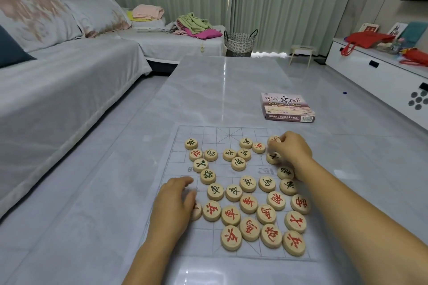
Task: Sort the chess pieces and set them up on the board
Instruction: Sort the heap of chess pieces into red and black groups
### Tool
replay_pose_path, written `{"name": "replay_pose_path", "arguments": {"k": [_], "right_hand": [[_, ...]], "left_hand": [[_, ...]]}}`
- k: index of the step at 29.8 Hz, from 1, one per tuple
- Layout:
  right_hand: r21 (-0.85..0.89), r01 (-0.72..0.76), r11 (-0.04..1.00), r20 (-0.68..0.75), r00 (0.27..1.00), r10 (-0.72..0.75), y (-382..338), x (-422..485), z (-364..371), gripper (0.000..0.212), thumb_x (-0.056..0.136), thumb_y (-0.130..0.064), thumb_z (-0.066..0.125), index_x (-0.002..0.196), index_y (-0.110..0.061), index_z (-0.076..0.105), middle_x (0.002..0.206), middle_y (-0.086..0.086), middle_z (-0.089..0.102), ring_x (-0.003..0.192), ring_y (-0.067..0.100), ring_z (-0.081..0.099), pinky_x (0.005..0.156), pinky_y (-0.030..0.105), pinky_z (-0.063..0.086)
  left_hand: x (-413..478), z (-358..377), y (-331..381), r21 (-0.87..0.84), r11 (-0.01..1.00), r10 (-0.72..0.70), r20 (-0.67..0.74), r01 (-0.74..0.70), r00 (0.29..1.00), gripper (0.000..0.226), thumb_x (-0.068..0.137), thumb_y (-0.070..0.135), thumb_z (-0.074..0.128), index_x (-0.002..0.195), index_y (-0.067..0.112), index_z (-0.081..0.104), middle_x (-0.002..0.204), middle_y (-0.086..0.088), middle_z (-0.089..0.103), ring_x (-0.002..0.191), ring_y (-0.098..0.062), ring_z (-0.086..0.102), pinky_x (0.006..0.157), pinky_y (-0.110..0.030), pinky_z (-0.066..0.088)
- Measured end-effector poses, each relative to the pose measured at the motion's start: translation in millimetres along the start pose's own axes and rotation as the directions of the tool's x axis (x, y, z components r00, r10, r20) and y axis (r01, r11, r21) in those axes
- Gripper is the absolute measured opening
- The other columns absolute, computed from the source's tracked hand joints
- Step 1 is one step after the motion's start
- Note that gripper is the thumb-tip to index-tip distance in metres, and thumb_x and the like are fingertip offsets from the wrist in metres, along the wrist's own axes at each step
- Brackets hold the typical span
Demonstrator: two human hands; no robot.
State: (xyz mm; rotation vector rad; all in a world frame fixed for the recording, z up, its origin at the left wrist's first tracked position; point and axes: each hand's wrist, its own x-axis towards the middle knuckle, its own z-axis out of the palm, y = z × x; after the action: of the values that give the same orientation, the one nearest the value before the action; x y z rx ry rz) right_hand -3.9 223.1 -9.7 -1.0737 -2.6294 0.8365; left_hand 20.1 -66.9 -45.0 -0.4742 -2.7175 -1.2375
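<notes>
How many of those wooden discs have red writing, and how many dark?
Red-lettered discs: 14
Dark-lettered discs: 15
Disc partly under the left hand, colour unclear: 1
Total in view: 30

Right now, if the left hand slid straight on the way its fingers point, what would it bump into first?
The left hand points up and right across the board. The first thing in line looks like the green-lettered piece just beyond its fingertips, though depth is hard to judge.
</notes>
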Motion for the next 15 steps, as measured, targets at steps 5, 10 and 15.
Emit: {"name": "replay_pose_path", "arguments": {"k": [5,10,15], "right_hand": [[0.288,0.386,0.877,0.278,0.842,-0.462,-35,-84,10,0.024,0.084,-0.032,0.063,0.096,-0.011,0.061,0.095,0.0,0.061,0.088,0.016,0.057,0.079,0.032,0.048],[0.077,0.654,0.753,0.328,0.696,-0.638,-70,-134,62,0.04,0.081,-0.04,0.062,0.112,-0.015,0.058,0.118,0.004,0.048,0.112,0.019,0.042,0.092,0.033,0.038],[-0.031,0.662,0.749,0.375,0.703,-0.605,-75,-136,82,0.042,0.085,-0.045,0.056,0.113,-0.015,0.059,0.12,0.008,0.047,0.116,0.024,0.039,0.093,0.034,0.032]], "left_hand": [[9,-8,-5,-0.043,0.991,-0.134,-0.109,0.13,0.985,0.031,0.093,0.016,0.047,0.123,0.013,0.053,0.122,-0.006,0.055,0.112,-0.021,0.052,0.095,-0.034,0.044],[3,-7,-8,-0.003,0.986,-0.165,-0.061,0.165,0.985,0.029,0.094,0.014,0.043,0.121,0.012,0.055,0.12,-0.009,0.056,0.111,-0.024,0.052,0.092,-0.031,0.041],[1,-12,-12,0.036,0.991,-0.127,-0.004,0.127,0.992,0.026,0.094,0.014,0.043,0.113,0.013,0.061,0.113,-0.009,0.06,0.106,-0.022,0.053,0.082,-0.023,0.037]]}}
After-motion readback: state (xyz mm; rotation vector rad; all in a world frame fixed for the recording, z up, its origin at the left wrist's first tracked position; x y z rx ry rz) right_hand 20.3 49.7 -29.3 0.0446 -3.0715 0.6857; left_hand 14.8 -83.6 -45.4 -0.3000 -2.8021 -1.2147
